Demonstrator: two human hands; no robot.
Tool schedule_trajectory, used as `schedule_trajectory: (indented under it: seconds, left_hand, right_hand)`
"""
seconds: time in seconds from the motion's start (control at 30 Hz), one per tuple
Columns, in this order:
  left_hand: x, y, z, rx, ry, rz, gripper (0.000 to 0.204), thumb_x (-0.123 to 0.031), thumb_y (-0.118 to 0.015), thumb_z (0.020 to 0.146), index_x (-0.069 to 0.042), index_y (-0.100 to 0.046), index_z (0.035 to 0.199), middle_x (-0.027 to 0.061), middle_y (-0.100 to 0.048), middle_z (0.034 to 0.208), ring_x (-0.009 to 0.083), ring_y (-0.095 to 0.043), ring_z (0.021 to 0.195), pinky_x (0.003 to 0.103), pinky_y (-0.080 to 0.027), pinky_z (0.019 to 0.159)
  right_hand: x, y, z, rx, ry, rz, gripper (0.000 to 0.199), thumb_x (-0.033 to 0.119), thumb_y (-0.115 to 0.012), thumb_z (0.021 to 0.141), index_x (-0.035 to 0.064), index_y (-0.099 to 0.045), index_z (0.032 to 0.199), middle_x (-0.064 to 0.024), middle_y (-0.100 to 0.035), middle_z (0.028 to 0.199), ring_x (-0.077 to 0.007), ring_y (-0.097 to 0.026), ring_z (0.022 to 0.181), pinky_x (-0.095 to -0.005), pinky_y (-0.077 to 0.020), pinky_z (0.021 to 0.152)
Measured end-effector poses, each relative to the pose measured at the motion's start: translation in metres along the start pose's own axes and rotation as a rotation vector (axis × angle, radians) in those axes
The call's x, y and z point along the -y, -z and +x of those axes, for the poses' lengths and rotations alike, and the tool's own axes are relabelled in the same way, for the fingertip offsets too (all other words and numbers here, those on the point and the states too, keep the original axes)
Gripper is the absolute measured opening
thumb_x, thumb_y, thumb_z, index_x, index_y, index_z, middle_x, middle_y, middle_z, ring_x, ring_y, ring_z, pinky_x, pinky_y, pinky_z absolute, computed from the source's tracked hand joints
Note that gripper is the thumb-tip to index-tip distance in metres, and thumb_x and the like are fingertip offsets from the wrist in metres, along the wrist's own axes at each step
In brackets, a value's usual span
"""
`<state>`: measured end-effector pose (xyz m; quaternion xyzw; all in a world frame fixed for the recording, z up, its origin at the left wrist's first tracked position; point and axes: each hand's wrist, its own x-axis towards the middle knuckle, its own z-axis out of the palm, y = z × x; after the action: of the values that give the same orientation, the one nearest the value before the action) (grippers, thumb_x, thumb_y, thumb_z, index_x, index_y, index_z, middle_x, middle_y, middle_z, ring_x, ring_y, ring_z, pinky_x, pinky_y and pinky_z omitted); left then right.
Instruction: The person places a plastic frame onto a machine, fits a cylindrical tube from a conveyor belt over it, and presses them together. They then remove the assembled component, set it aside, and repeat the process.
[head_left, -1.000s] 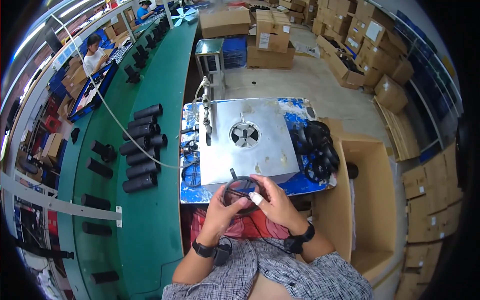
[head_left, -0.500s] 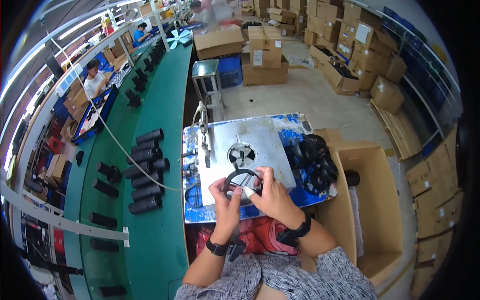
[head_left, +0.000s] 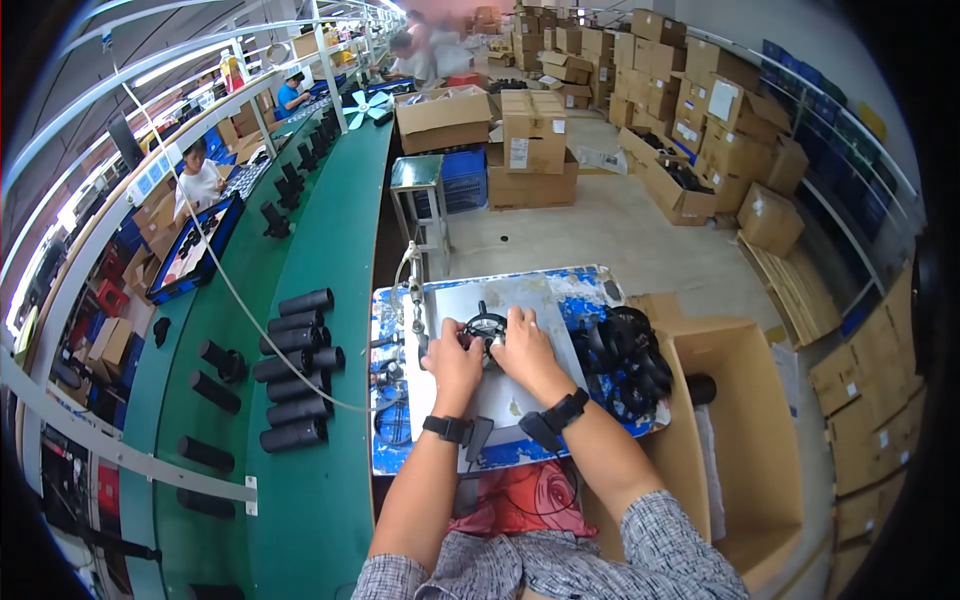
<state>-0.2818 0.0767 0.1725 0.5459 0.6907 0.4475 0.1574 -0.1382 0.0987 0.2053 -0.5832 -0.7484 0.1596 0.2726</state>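
Both my hands hold a black plastic ring (head_left: 487, 322) down on the metal plate (head_left: 540, 297), where the round opening with the fan-like piece was visible before. My left hand (head_left: 455, 358) grips the ring's left side, with fingers curled and thumb on top. My right hand (head_left: 526, 350) grips its right side the same way. A white-tipped finger or cover shows near the ring's near edge. The hands hide much of the ring and the fixture beneath it, so I cannot tell how it sits there.
A metal clamp-like tool (head_left: 414, 290) stands at the plate's left edge. Black ring parts (head_left: 630, 360) are heaped to the right, beside an open carton (head_left: 755, 440). Black tubes (head_left: 295, 365) lie on the green bench (head_left: 345, 240). Two co-workers (head_left: 200, 180) (head_left: 290, 95) sit beyond it.
My hands have moved forward and lowered the black ring from above the near part of the plate onto the round fixture. The view has tilted up slightly.
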Motion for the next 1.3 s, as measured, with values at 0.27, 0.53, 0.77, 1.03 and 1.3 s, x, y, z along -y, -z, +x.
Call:
schedule_trajectory:
  seconds: [0.27,0.53,0.77,1.03,1.3]
  left_hand:
    - [-0.006,0.020,-0.015,-0.027,-0.151,0.288,0.034,-0.032,-0.078,0.095,-0.012,-0.072,0.122,0.0133,-0.060,0.124,0.0376,-0.058,0.118,0.055,-0.043,0.095]
    - [0.121,0.104,0.022,-0.292,0.075,-0.408,0.026,-0.018,-0.065,0.105,0.002,-0.071,0.121,0.0066,-0.068,0.107,0.0194,-0.064,0.096,0.032,-0.053,0.093]
    - [0.202,0.104,0.065,-0.116,0.648,-0.782,0.058,-0.058,-0.055,0.109,-0.001,-0.066,0.114,0.0024,-0.066,0.090,0.0155,-0.057,0.071,0.030,-0.038,0.054]
    - [0.172,0.110,0.099,0.024,0.769,-0.945,0.090,-0.072,-0.044,0.106,0.014,-0.057,0.127,0.0108,-0.055,0.088,0.0219,-0.053,0.075,0.036,-0.041,0.063]
    - [-0.004,0.088,-0.029,0.200,-0.644,0.048,0.028,-0.005,-0.071,0.093,-0.007,-0.071,0.121,0.0121,-0.071,0.124,0.0337,-0.065,0.103,0.042,-0.053,0.091]
  right_hand:
    - [-0.025,0.010,0.002,0.121,0.094,-0.068,0.062,0.022,-0.074,0.088,0.0052,-0.057,0.146,-0.0274,-0.058,0.130,-0.0501,-0.070,0.105,-0.0546,-0.0587,0.095]
    - [0.005,0.017,-0.001,0.214,0.163,-0.098,0.103,0.050,-0.087,0.073,-0.0032,-0.048,0.152,-0.0218,-0.052,0.138,-0.0437,-0.067,0.119,-0.0500,-0.0570,0.102]
    - [0.011,0.018,-0.010,0.209,0.095,-0.116,0.112,0.061,-0.091,0.072,-0.0023,-0.048,0.153,-0.0228,-0.051,0.138,-0.0459,-0.064,0.124,-0.0504,-0.0545,0.105]
    - [0.001,0.009,-0.008,0.205,0.069,-0.126,0.111,0.061,-0.090,0.072,-0.0019,-0.048,0.153,-0.0229,-0.052,0.136,-0.0463,-0.065,0.123,-0.0506,-0.0543,0.105]
    - [-0.047,0.013,0.027,0.190,0.190,0.110,0.060,0.029,-0.076,0.083,0.0006,-0.064,0.135,-0.0250,-0.062,0.130,-0.0423,-0.068,0.117,-0.0469,-0.0557,0.102]
